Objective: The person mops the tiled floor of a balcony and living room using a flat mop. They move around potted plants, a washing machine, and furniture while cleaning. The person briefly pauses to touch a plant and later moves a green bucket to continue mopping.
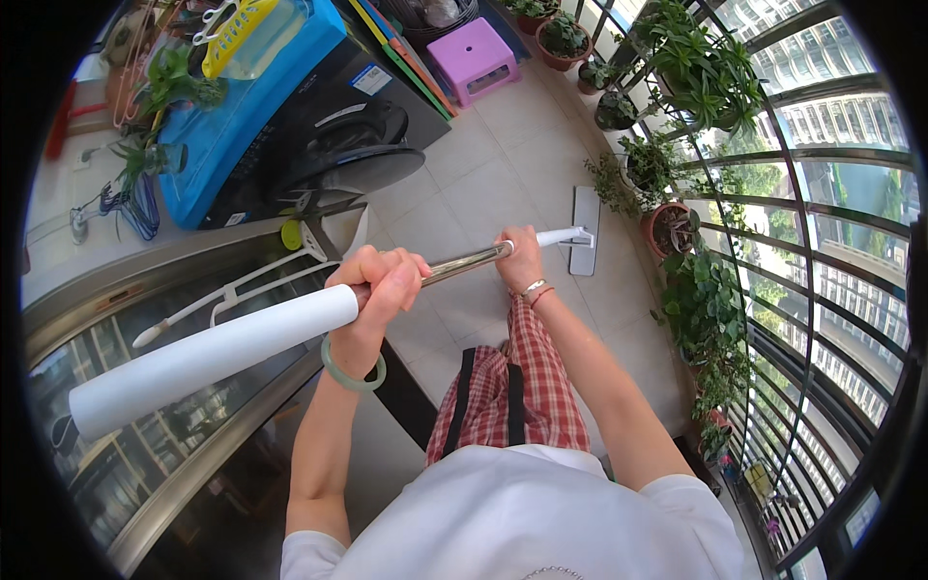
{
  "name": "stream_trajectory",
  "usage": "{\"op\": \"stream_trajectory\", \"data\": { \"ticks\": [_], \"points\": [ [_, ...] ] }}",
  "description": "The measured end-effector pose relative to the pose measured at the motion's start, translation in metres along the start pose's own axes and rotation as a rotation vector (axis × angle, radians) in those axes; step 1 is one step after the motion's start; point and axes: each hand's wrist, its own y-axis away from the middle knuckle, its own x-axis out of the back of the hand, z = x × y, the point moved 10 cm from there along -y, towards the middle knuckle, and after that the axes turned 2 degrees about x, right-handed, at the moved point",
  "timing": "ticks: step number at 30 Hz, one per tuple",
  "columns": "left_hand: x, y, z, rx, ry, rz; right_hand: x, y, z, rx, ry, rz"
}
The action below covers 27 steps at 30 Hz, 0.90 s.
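Observation:
Both my hands are closed round the pole of a flat mop (pixel 466 261), which slants from the left down to the floor on the right. My left hand (pixel 385 282) wraps the pole just below its thick white grip, and a green bangle hangs at that wrist. Farther along the pole, my right hand (pixel 521 259) holds it by the white lower section. The mop's flat grey-and-white head (pixel 584 232) rests on the tiles, close to the potted plants.
A black front-loading washing machine (pixel 319 126) stands far left with its round door open. Behind it are a purple stool (pixel 473 60) and several potted plants (pixel 667 227) along the barred window (pixel 802 193). A white rack (pixel 232 295) leans near the glass panel at left.

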Motion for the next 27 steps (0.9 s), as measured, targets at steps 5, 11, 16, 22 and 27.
{"op": "stream_trajectory", "data": {
  "ticks": [5, 11, 16, 22, 27],
  "points": [
    [0.021, -0.036, 0.025, -0.143, -0.11, 0.101, -0.029, -0.116, -0.041, 0.202, -0.011, -0.125],
    [0.023, -0.045, -0.009, -0.263, -0.113, 0.234, -0.04, -0.179, -0.033, 0.321, 0.005, -0.256],
    [0.053, -0.01, -0.037, -0.247, -0.13, 0.256, -0.077, -0.158, -0.029, 0.358, 0.068, -0.369],
    [0.116, 0.088, -0.039, -0.177, -0.098, 0.412, -0.145, -0.072, -0.063, 0.371, 0.043, -0.393],
    [0.175, 0.188, -0.018, -0.125, -0.166, 0.542, -0.226, 0.013, -0.117, 0.431, 0.054, -0.459]
  ]
}}
